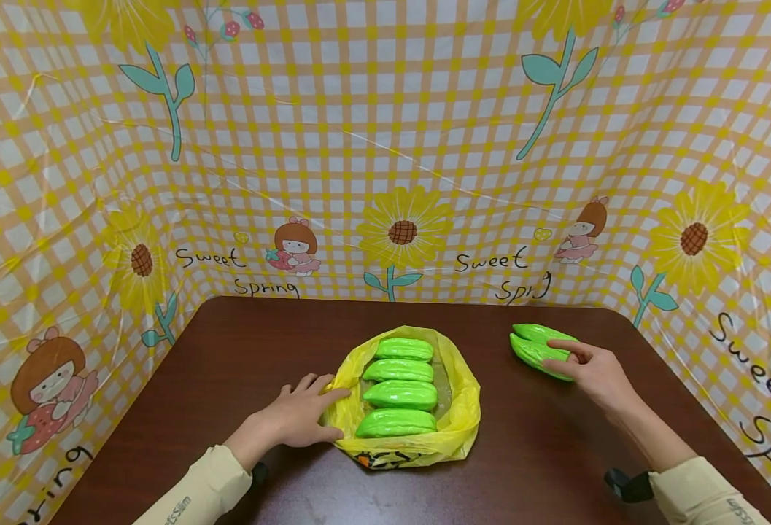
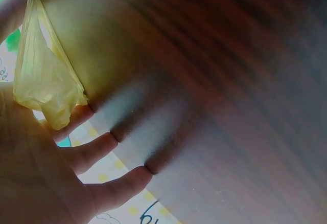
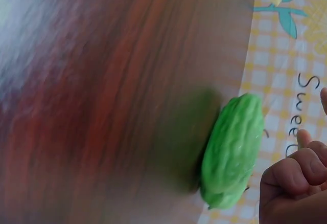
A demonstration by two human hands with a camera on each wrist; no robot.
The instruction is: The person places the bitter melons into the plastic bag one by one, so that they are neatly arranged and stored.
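Note:
Several green bitter melons (image 1: 400,394) lie side by side in a yellow plastic bag (image 1: 462,394) whose mouth is rolled wide. My left hand (image 1: 306,415) rests at the bag's left rim with fingers spread; in the left wrist view, a fold of the bag (image 2: 43,75) hangs between thumb and fingers, and the fingertips touch the tabletop. To the right of the bag, two more bitter melons (image 1: 531,354) lie together. Over their right end hovers my right hand (image 1: 598,375), thumb and forefinger apart. The right wrist view shows a bumpy bitter melon (image 3: 234,147) beside that hand, with a space between them.
The dark brown wooden table (image 1: 247,335) has rounded back corners. A checked cloth (image 1: 332,160) with sunflowers and lettering hangs around its back and sides. Black wrist straps (image 1: 626,485) show at my cuffs.

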